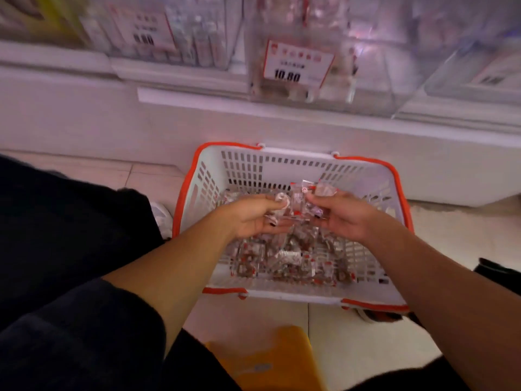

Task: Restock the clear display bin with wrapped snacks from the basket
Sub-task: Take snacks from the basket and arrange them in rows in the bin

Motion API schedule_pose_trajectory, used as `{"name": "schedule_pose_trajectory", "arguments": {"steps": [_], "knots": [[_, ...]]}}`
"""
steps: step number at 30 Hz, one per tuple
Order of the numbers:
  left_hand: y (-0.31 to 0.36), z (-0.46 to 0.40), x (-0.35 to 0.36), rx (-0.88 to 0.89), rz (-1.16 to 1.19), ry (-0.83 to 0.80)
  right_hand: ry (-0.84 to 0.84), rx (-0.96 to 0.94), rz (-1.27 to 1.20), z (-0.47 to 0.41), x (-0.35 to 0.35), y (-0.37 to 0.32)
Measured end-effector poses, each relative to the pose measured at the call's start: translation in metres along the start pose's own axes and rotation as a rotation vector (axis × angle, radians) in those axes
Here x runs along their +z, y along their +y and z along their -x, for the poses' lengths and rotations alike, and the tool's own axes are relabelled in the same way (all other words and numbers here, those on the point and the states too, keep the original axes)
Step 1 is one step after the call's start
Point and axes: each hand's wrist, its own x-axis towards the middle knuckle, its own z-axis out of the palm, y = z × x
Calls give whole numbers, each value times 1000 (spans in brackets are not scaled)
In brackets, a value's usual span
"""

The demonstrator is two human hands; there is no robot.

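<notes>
Basket (363, 176): matt white perforated plastic. Snack wrappers (284, 256): glossy clear film. Display bin (372, 88): clear glossy plastic. Floor (366, 340): smooth tile.

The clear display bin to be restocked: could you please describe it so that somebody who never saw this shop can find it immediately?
Start at the white basket with orange rims on the floor, and look straight up to the white shelf ledge above it. The clear display bin stands there in a row of clear bins. Unlike its neighbours, its front carries a red-bordered price card reading 10.80.
</notes>
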Motion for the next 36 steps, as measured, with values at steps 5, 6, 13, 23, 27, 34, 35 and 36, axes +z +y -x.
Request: {"name": "schedule_pose_trajectory", "arguments": {"steps": [5, 6, 13, 23, 27, 34, 35, 36], "knots": [[75, 56, 44, 181, -103, -98, -27, -196, 174, 64, 20, -64], [88, 71, 53, 193, -127, -156, -33, -239, 197, 77, 24, -74], [140, 149, 91, 264, -279, -379, -181, -545, 239, 130, 48, -132], [174, 141, 101, 352, -405, -455, 96, -1079, 899, 133, 37, -163], [174, 138, 104, 400, -492, -397, 35, -1173, 1127, 131, 39, -156], [172, 145, 105, 485, -776, -248, -129, -1046, 987, 143, 41, -158], [174, 147, 106, 498, -808, -236, -116, -1070, 1030, 146, 41, -162], [176, 149, 107, 513, -835, -217, -79, -1112, 1096, 150, 42, -167]]}}
